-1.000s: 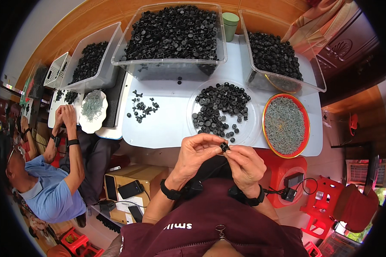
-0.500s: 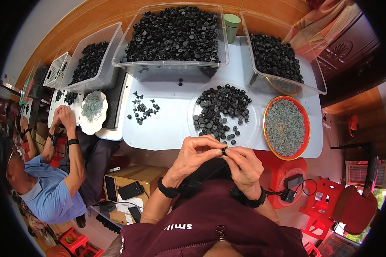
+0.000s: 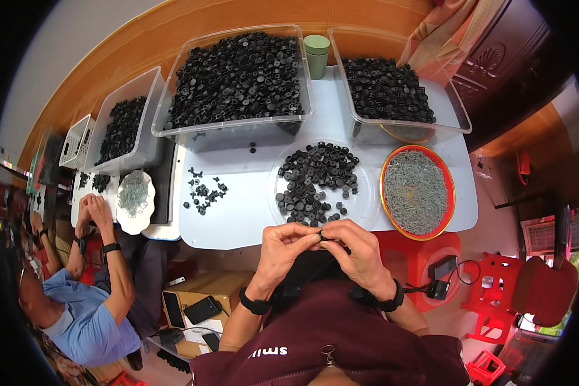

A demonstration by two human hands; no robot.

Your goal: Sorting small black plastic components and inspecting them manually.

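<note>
**Small black part pinched between both hands at the table edge**

The small black part [image 3: 326, 236] is sitting between our two hands, just in front of the near edge of the white table [image 3: 238, 219]. We are closing the left hand [image 3: 288, 248] on it with thumb and forefinger tips, the other fingers curling loosely. We are pressing the right hand [image 3: 360, 254] against it from the other side, fingertips meeting the left ones; both grips are nearly closed around the piece. Black bands are circling both wrists.

Just beyond the hands, a clear round plate [image 3: 367, 199] is carrying a heap of black parts. To its right an orange-rimmed dish [image 3: 385, 193] is holding fine grey-green pieces. To its left a few loose black parts [image 3: 202, 193] are lying scattered on the table.

Further back, two clear bins [image 3: 238, 128] of black parts are standing side by side, a green cup [image 3: 316, 55] between them.

At far left, another person's hands [image 3: 93, 215] are working beside a white plate [image 3: 135, 193].
</note>
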